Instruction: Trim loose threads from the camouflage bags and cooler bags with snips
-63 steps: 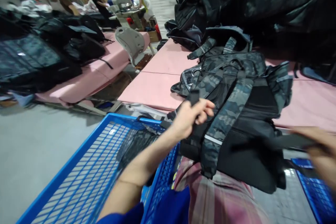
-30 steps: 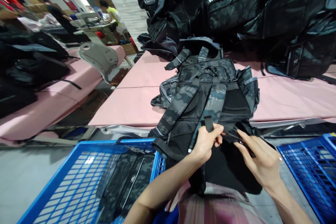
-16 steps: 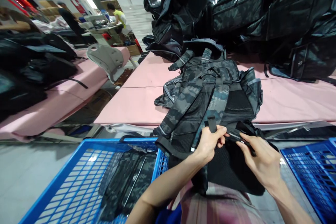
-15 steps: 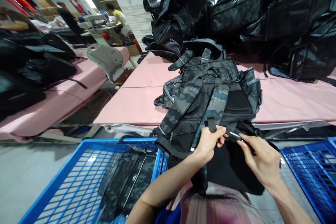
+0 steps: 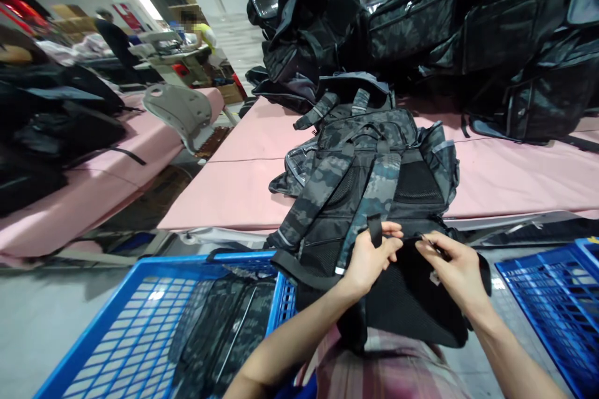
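A dark camouflage backpack [image 5: 374, 156] lies back-side up, half on the pink table [image 5: 234, 193] and half on my lap. My left hand [image 5: 369, 259] is closed on a black webbing strap [image 5: 374, 230] at the lower end of a shoulder strap. My right hand [image 5: 456, 271] pinches another black strap end just to the right, near the bag's black mesh bottom [image 5: 402, 305]. The two hands are a few centimetres apart.
A blue plastic crate [image 5: 154, 330] holding a folded camouflage bag stands at my left knee; another blue crate [image 5: 556, 299] is at the right. Black bags [image 5: 468, 19] are heaped at the table's back. A second pink table [image 5: 93, 187] with bags is left; people work far behind.
The camera swung from the left to face the backpack. My right hand came in from the right edge and took a strap end beside my left hand; both hands have drawn closer together.
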Action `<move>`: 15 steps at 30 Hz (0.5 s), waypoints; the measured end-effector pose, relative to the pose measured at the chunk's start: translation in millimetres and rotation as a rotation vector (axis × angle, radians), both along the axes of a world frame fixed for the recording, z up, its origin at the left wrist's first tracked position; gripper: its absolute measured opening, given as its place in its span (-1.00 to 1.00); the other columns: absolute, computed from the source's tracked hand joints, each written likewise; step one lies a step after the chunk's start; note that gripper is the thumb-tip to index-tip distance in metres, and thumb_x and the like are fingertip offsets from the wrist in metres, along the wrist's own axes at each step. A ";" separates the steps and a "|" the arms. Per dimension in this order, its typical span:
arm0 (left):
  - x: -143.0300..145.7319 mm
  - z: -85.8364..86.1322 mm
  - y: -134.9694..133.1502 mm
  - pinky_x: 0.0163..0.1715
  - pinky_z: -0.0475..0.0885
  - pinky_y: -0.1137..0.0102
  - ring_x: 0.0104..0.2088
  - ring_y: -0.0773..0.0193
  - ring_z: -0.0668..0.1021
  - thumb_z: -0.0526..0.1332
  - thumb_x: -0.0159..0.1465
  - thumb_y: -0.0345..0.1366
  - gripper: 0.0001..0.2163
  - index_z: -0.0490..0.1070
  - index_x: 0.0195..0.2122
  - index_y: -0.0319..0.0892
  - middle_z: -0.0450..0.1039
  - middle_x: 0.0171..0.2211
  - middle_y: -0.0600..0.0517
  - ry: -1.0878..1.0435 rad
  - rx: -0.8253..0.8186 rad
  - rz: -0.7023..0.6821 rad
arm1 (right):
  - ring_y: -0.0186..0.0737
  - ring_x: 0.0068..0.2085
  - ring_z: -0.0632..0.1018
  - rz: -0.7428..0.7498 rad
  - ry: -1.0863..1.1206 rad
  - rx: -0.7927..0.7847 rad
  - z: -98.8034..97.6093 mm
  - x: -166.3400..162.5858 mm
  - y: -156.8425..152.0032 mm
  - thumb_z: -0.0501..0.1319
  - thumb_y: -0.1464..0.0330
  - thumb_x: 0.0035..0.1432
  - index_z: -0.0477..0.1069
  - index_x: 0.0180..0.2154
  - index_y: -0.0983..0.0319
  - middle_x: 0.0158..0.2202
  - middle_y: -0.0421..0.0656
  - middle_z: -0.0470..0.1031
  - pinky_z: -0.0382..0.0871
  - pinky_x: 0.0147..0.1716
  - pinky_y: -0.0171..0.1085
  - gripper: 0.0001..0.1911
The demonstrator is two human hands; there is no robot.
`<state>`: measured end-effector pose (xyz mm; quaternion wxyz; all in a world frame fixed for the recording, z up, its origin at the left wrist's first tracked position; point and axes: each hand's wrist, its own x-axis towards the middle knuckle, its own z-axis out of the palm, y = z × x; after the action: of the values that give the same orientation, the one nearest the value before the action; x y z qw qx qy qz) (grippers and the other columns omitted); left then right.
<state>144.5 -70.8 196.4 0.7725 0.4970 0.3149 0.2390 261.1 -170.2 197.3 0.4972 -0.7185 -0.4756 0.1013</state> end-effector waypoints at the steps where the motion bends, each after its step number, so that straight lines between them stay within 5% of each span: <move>1: 0.4 0.7 -0.4 -0.71 0.09 0.55 -0.69 0.51 0.28 0.28 0.02 -0.25 -0.75 0.45 -0.30 -0.28 0.36 -0.60 0.09 0.008 0.023 -0.024 | -0.37 -0.53 0.39 -0.006 0.122 -0.038 -1.4 1.8 2.6 0.19 0.22 0.11 0.42 -0.47 0.26 -0.56 -0.22 0.36 0.27 -0.56 -0.39 -0.76; 4: 2.5 1.1 0.6 -0.71 0.06 0.54 -0.74 0.50 0.25 0.26 0.03 -0.22 -0.75 0.45 -0.37 -0.32 0.27 -0.74 0.12 0.031 0.007 -0.053 | -0.33 -0.52 0.42 0.014 0.309 -0.074 -8.1 9.1 7.0 0.20 0.12 0.06 0.43 -0.44 0.29 -0.54 -0.20 0.41 0.29 -0.56 -0.37 -0.66; 6: 4.0 -0.6 3.4 -0.71 0.05 0.53 -0.74 0.49 0.24 0.28 0.00 -0.17 -0.74 0.41 -0.46 -0.31 0.23 -0.77 0.13 0.033 -0.045 -0.025 | -0.28 -0.44 0.48 -0.016 0.242 -0.056 -12.8 14.5 5.1 0.21 0.10 0.05 0.44 -0.30 0.28 -0.43 -0.16 0.48 0.34 -0.49 -0.34 -0.64; 10: 6.5 -4.0 8.5 -0.71 0.02 0.53 -0.74 0.50 0.22 0.30 -0.03 -0.12 -0.71 0.34 -0.54 -0.27 0.21 -0.77 0.14 0.024 -0.097 -0.037 | -0.25 -0.29 0.52 -0.168 -0.250 0.025 -14.5 22.0 -8.8 0.20 0.22 0.11 0.39 -0.13 0.21 -0.25 -0.12 0.51 0.36 -0.31 -0.29 -0.70; 15: 8.3 -0.2 7.6 -0.70 -0.01 0.53 -0.74 0.52 0.19 0.29 -0.01 -0.14 -0.73 0.30 -0.58 -0.25 0.17 -0.78 0.16 0.047 -0.028 -0.075 | -0.26 -0.30 0.51 -0.042 -0.731 0.129 -6.2 26.7 -21.4 0.23 0.42 0.09 0.42 -0.17 0.21 -0.28 -0.14 0.54 0.28 -0.28 -0.26 -0.79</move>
<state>152.8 -63.2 196.2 0.7801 0.5031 0.3175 0.1937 287.8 -191.6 191.1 0.3405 -0.6842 -0.6123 -0.2025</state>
